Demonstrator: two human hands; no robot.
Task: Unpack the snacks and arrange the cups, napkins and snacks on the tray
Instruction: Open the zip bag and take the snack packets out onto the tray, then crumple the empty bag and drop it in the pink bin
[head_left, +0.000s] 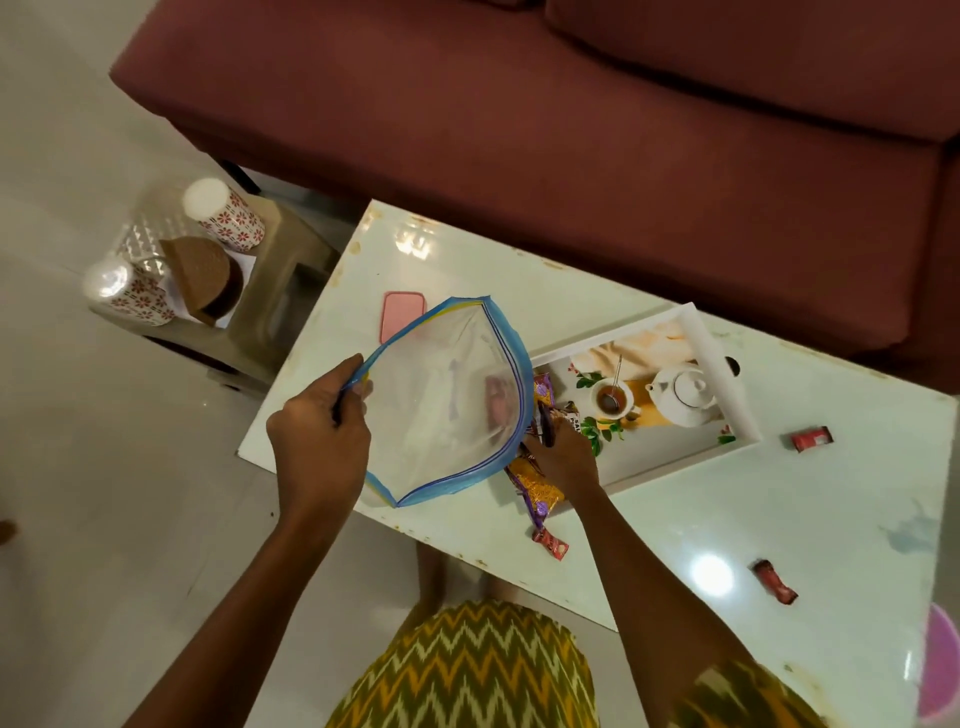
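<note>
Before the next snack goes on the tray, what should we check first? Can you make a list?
1. Zip bag open and held up by the left hand: ok.
2. Right hand has hold of the snack packets: ok.
3. Bag emptied: cannot tell, something pinkish shows through the plastic.
4. Tray has bare room for snacks: ok.
5. All snacks gathered: not ok, three small red sweets lie loose on the table.
6. Cups near the tray: not ok, they stand on the stool beside the table.
</note>
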